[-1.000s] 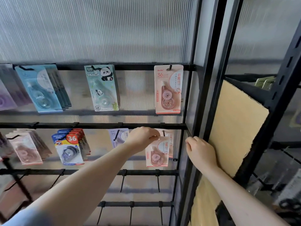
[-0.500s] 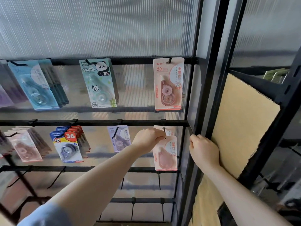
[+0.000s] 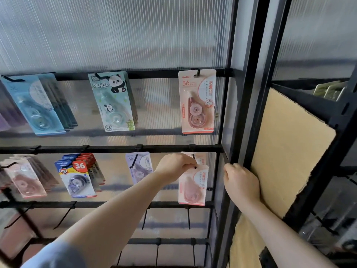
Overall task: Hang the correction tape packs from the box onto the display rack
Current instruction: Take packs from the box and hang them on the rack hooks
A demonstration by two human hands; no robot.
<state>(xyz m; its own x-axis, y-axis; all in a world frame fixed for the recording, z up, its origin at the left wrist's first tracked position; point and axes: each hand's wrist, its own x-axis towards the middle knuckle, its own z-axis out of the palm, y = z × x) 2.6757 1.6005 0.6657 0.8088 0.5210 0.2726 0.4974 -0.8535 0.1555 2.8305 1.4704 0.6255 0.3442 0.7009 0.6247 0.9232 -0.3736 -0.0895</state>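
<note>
My left hand (image 3: 174, 166) pinches the top corner of a pink correction tape pack (image 3: 193, 187) at the right end of the rack's second bar (image 3: 108, 148). The pack's hang hole sits at the tip of a black hook, with another pink pack (image 3: 201, 158) hanging just behind it. My right hand (image 3: 241, 183) is closed around the black upright post (image 3: 249, 117) of the display rack. The box is not in view.
Other packs hang on the rack: a pink one (image 3: 197, 101), a panda one (image 3: 114, 101) and blue ones (image 3: 36, 105) on the top bar, a lilac one (image 3: 138, 167), blue-red ones (image 3: 77, 176) and pink ones (image 3: 25, 178) below. Bare hooks (image 3: 188, 218) stick out lower down. Cardboard (image 3: 286, 149) leans right.
My left hand has lifted the pink pack a little and brought its hole up to the hook's tip. The view has tilted slightly upward. My right hand stays on the post.
</note>
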